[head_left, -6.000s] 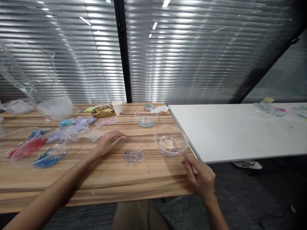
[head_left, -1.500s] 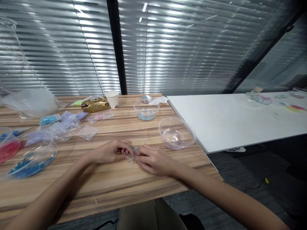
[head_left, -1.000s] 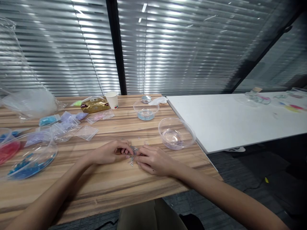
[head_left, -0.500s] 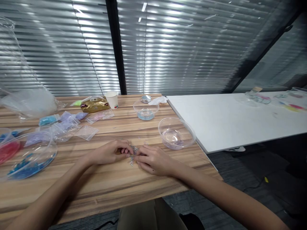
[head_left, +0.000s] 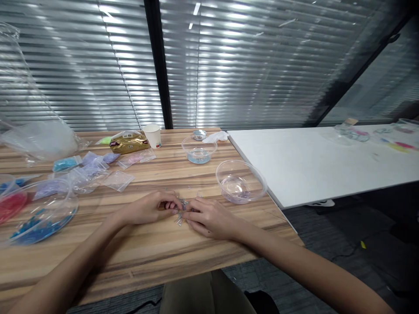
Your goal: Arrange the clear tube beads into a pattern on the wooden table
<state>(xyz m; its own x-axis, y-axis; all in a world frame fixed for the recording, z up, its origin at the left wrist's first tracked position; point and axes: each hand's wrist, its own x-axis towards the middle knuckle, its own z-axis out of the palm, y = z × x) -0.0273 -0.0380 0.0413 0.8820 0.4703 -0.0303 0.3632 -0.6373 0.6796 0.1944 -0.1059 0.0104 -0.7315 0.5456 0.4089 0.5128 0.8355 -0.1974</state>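
My left hand (head_left: 157, 207) rests on the wood-grain table with its thumb and fingers pinched together. Facing it, my right hand (head_left: 206, 217) is curled, and its fingertips nearly meet those of the left. Between and under the fingers lies a small pile of thin clear tube-like pieces (head_left: 179, 220), some pointing towards me. What each pinch holds is too small and too covered to make out. A clear round bowl (head_left: 240, 198) with a faint purple tint at its base stands beyond my right hand.
Another clear bowl (head_left: 199, 156) with a bluish base stands farther back. Left are small plastic bags (head_left: 88, 176), a bowl with blue pieces (head_left: 42, 231) and a red-filled container (head_left: 13, 206). A gold packet (head_left: 130, 143) and paper cup (head_left: 152, 136) are behind. A white table (head_left: 288, 165) adjoins at right.
Hardly anything differs; both hands keep their place over the clear pieces, with at most a tiny shift of the right fingers.
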